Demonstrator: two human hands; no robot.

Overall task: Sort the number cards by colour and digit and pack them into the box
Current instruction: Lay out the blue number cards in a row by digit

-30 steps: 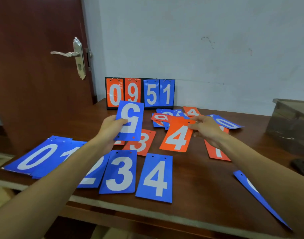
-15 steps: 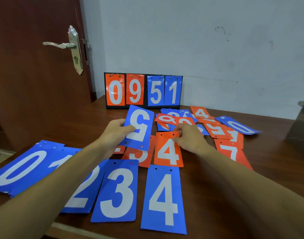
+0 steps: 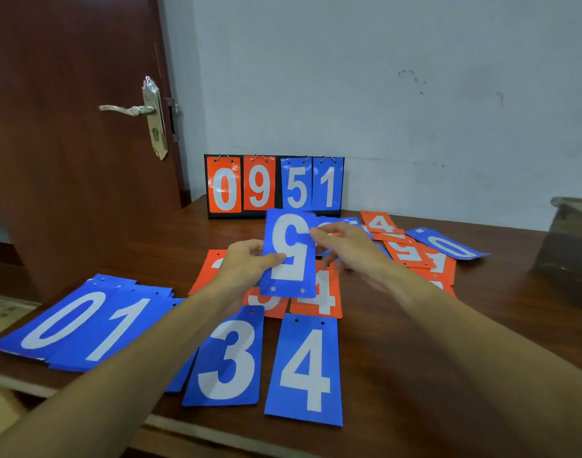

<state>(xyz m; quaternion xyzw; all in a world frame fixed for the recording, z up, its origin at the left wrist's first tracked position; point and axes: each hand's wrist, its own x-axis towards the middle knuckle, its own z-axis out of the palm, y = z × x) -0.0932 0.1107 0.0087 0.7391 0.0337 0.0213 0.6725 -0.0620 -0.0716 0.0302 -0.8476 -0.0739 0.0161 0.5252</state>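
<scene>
My left hand (image 3: pixel 246 266) pinches the left edge of a blue 5 card (image 3: pixel 289 256), held upside down above the table. My right hand (image 3: pixel 352 249) pinches the card's upper right edge. Below it lie an orange 4 card (image 3: pixel 326 299) and an orange 3 card (image 3: pixel 266 304). Along the front edge sit blue cards in a row: 0 (image 3: pixel 61 320), 1 (image 3: pixel 114 332), 3 (image 3: pixel 228 358), 4 (image 3: pixel 304 368); my left forearm hides the card between 1 and 3. A loose pile of orange and blue cards (image 3: pixel 415 249) lies behind my right hand.
A black flip scoreboard (image 3: pixel 274 186) showing 0 9 5 1 stands against the wall. A dark box (image 3: pixel 567 249) sits at the table's right edge. A brown door with a metal handle (image 3: pixel 131 109) stands to the left.
My right hand let go of the orange 4 card, which now lies on the table, and moved up to take the blue 5's right edge. The blue 5 shifted right.
</scene>
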